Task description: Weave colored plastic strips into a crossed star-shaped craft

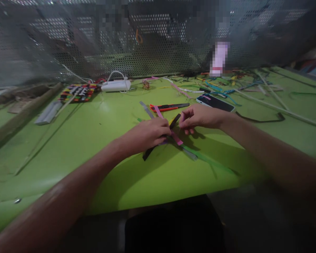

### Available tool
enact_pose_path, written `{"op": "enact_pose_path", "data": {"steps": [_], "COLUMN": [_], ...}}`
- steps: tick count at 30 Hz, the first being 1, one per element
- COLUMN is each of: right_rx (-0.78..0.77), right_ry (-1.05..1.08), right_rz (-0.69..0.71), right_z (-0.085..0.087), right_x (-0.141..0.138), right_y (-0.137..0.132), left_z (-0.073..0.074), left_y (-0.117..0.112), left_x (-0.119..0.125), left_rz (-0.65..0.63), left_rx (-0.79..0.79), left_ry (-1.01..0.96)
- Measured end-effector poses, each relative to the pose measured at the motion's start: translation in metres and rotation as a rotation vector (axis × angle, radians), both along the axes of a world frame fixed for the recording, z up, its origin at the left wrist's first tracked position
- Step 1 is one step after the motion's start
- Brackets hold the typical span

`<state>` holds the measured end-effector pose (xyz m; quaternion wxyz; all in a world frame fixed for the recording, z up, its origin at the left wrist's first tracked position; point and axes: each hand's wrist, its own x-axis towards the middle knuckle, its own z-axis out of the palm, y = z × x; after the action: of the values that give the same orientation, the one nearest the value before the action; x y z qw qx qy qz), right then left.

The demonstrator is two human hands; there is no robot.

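Several coloured flat strips cross each other on the green table, under and between my hands. My left hand (154,131) presses on the crossing with its fingers bent together, hiding the middle of the weave. A pink strip (177,138), a black strip (175,121), a grey strip (190,153) and a long green strip (209,160) stick out around it. My right hand (195,117) is just right of the crossing, thumb and forefinger pinched on a thin strip that looks purple. Behind both hands lies a red and black utility knife (170,107).
A phone (215,102) lies behind my right hand. Loose strips (223,89) litter the back right. At the back left are a white power strip (116,85), a woven multicoloured piece (77,93) and a long stick (44,131). A perforated metal panel (158,45) stands behind.
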<state>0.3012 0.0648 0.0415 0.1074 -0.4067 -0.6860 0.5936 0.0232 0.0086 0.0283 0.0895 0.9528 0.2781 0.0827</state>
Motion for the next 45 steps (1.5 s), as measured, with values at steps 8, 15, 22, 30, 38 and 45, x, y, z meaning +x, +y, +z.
{"op": "enact_pose_path", "data": {"steps": [8,15,22,30,38,45], "right_rx": [-0.121,-0.17,-0.137,-0.078,0.1,0.06], "right_ry": [0.006,-0.047,-0.005,0.071,0.044,-0.024], "right_rz": [-0.048,-0.106,-0.237,-0.314,-0.142,-0.034], "right_z": [-0.001,-0.004,-0.004,-0.019,-0.004,-0.001], "right_x": [0.002,0.004,-0.004,-0.011,-0.001,0.004], "right_y": [0.004,0.006,0.002,-0.001,-0.003,0.004], "left_z": [-0.001,-0.002,-0.003,-0.001,0.002,0.005], "left_y": [0.001,0.003,0.004,0.004,0.0,-0.002], "left_x": [-0.003,-0.004,-0.003,-0.006,-0.004,-0.006], "left_rz": [-0.016,-0.025,-0.037,-0.077,-0.027,-0.044], "left_rx": [0.001,-0.007,-0.001,-0.004,-0.007,-0.033], "left_ry": [-0.025,-0.027,-0.058,-0.086,-0.075,-0.024]}}
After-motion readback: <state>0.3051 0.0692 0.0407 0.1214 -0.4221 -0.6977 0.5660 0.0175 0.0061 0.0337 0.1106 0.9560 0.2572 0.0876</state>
